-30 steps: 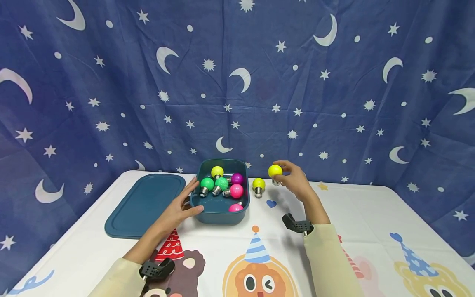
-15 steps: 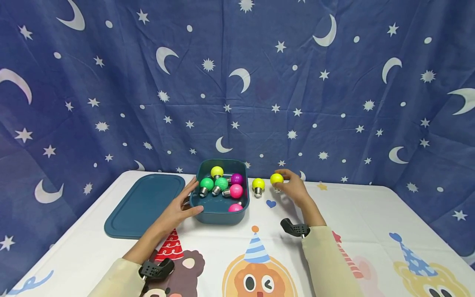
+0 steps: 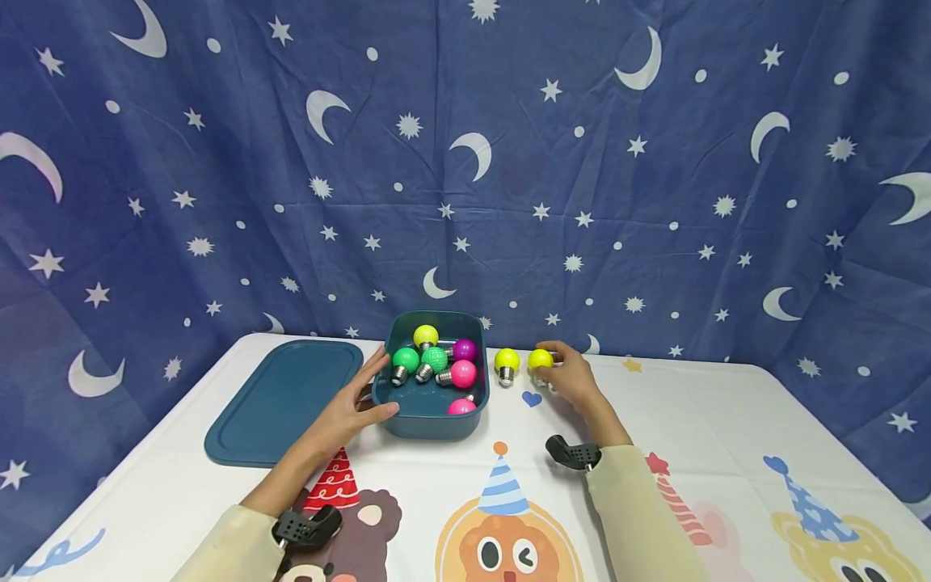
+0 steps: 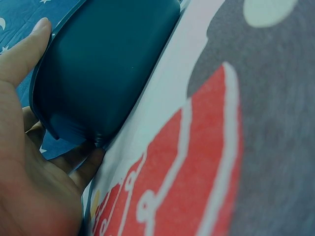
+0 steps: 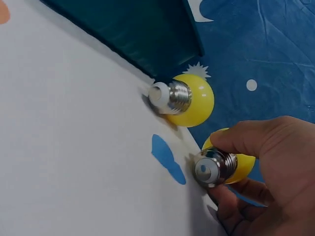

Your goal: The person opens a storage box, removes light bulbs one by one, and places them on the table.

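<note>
My right hand [image 3: 570,373] pinches a yellow light bulb [image 3: 540,360] by its globe, low at the tabletop. In the right wrist view the thumb lies over this bulb's [image 5: 243,167] globe with fingers beneath, the metal screw base facing the camera. Beside it on the cloth lies another yellow bulb [image 3: 507,361]. My left hand [image 3: 356,406] rests against the left front corner of a dark teal box [image 3: 432,428], thumb and fingers spread along its walls. Inside the box lie a yellow bulb [image 3: 425,336], two green bulbs [image 3: 405,361], a purple bulb [image 3: 465,349] and two pink bulbs [image 3: 464,373].
A flat teal lid [image 3: 280,404] lies left of the box. The white tablecloth [image 3: 727,428] carries printed cartoon animals and party hats. Behind the table's back edge hangs a blue curtain [image 3: 509,178] with moons and stars.
My right hand has lowered the yellow bulb toward the tabletop, beside the other loose yellow bulb. The left hand and the box have stayed in place.
</note>
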